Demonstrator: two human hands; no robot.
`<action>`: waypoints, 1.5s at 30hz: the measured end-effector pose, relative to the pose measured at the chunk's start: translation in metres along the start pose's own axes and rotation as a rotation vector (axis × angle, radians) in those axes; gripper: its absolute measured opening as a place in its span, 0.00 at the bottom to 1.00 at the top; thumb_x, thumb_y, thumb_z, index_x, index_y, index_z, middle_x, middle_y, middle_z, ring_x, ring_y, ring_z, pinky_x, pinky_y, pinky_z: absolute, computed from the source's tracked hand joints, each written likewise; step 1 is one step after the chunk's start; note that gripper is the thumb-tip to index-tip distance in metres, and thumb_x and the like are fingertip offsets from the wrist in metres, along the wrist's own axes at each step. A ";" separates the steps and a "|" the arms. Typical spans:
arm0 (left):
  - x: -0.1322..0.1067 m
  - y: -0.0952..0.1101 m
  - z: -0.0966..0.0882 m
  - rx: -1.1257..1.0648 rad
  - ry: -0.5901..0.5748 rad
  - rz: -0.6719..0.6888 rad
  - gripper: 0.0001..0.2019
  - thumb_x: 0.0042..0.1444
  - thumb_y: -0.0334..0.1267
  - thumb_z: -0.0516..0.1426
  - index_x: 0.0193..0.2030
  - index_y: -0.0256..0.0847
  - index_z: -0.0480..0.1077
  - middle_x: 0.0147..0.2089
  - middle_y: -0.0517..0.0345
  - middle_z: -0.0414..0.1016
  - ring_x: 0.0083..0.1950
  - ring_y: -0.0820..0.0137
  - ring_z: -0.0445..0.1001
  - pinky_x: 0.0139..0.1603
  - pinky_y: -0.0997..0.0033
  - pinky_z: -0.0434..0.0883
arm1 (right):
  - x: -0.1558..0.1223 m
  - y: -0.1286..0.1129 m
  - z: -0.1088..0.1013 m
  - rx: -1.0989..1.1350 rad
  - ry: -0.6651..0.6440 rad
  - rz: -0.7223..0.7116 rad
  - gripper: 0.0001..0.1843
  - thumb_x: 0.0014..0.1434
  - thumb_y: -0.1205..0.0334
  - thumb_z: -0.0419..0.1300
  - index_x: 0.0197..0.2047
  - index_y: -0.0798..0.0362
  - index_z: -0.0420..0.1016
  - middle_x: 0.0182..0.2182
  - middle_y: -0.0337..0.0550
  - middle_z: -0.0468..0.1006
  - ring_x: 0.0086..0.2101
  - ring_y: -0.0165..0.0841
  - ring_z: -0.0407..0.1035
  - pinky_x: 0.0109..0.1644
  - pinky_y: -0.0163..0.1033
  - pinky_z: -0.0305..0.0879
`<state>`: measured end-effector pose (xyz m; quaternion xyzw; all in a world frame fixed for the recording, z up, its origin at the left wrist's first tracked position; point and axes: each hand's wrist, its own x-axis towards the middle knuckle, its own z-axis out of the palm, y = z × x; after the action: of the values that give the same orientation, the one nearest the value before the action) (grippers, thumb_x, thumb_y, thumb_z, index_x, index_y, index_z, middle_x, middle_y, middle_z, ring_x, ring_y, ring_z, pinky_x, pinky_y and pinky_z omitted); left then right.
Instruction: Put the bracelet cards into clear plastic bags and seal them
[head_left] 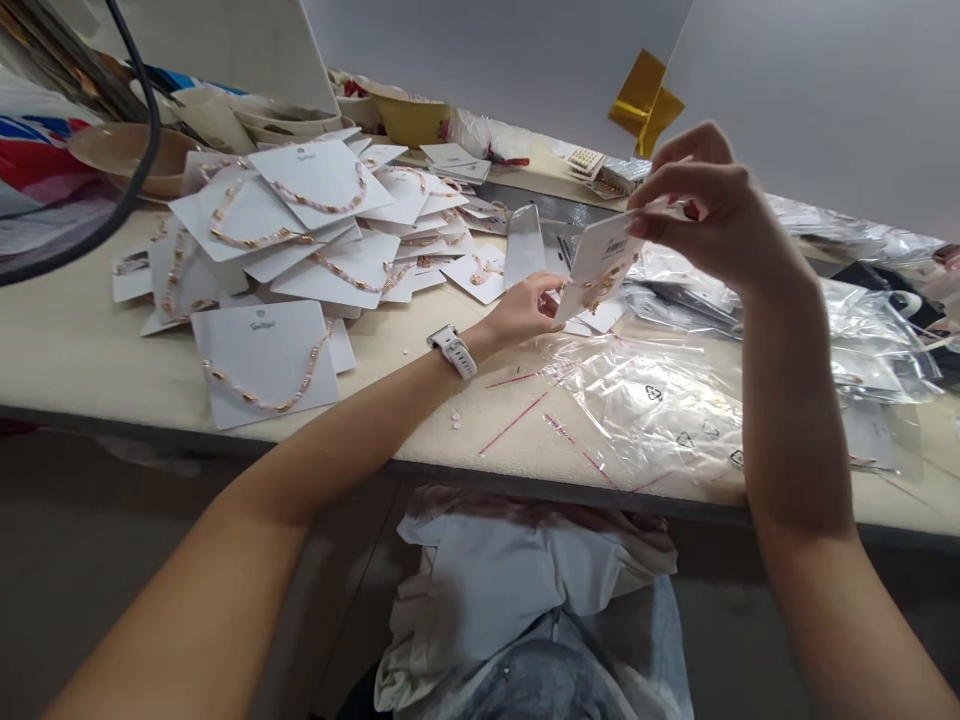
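Observation:
A white jewelry card (595, 262) is held up off the table, tilted, with a gold-coloured beaded piece on its lower part. My right hand (694, 200) pinches its upper right corner between thumb and fingers. At the card's lower left edge my left hand (526, 306), with a white watch on the wrist, has its fingers closed on it; the fingertips are partly hidden. Under the card, clear plastic bags (652, 400) with recycling marks lie on the table. A small card with a gold piece (480, 275) rests left of my left hand.
Many white cards with beaded necklaces (315, 185) are heaped at the left. One necklace card (262, 360) lies near the table's front edge. Bagged cards (862, 330) spread at the right. A yellow bowl (409, 115) stands behind, and a dark cable (142, 150) hangs at upper left.

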<state>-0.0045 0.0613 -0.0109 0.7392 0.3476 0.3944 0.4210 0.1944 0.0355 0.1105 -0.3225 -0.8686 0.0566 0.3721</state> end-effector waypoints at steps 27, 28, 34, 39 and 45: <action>-0.001 -0.007 0.006 -0.265 -0.144 0.057 0.35 0.36 0.16 0.51 0.55 0.41 0.66 0.55 0.55 0.71 0.60 0.61 0.68 0.59 0.64 0.70 | -0.004 0.016 0.021 -0.012 0.016 0.142 0.01 0.56 0.69 0.64 0.33 0.57 0.77 0.30 0.36 0.74 0.33 0.26 0.64 0.41 0.33 0.60; -0.001 -0.009 0.006 -0.231 -0.135 0.048 0.34 0.36 0.16 0.52 0.53 0.40 0.67 0.54 0.54 0.72 0.59 0.60 0.69 0.58 0.63 0.70 | -0.004 0.013 0.022 -0.051 -0.008 0.142 0.01 0.56 0.69 0.64 0.34 0.56 0.78 0.30 0.36 0.75 0.33 0.26 0.65 0.41 0.32 0.60; 0.002 -0.023 0.005 -0.285 -0.106 0.029 0.33 0.35 0.20 0.57 0.53 0.39 0.67 0.49 0.53 0.74 0.58 0.54 0.70 0.57 0.57 0.69 | -0.002 0.002 0.028 -0.316 -0.005 0.108 0.05 0.59 0.69 0.62 0.38 0.57 0.79 0.32 0.40 0.79 0.33 0.31 0.69 0.38 0.36 0.60; 0.000 -0.014 0.007 -0.456 -0.076 0.008 0.27 0.35 0.23 0.65 0.47 0.39 0.70 0.46 0.55 0.76 0.52 0.59 0.73 0.55 0.60 0.70 | 0.000 0.000 0.033 -0.388 -0.034 0.099 0.05 0.61 0.66 0.60 0.39 0.54 0.78 0.39 0.43 0.80 0.38 0.36 0.72 0.40 0.39 0.63; 0.001 0.002 0.009 -0.642 0.009 -0.029 0.08 0.55 0.34 0.62 0.41 0.36 0.72 0.41 0.55 0.79 0.44 0.69 0.77 0.52 0.67 0.73 | -0.002 -0.003 0.040 -0.467 -0.065 0.157 0.10 0.63 0.63 0.56 0.48 0.49 0.71 0.51 0.45 0.74 0.49 0.39 0.68 0.51 0.43 0.64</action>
<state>0.0046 0.0586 -0.0119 0.5618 0.2177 0.4809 0.6369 0.1664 0.0377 0.0821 -0.4642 -0.8419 -0.1067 0.2537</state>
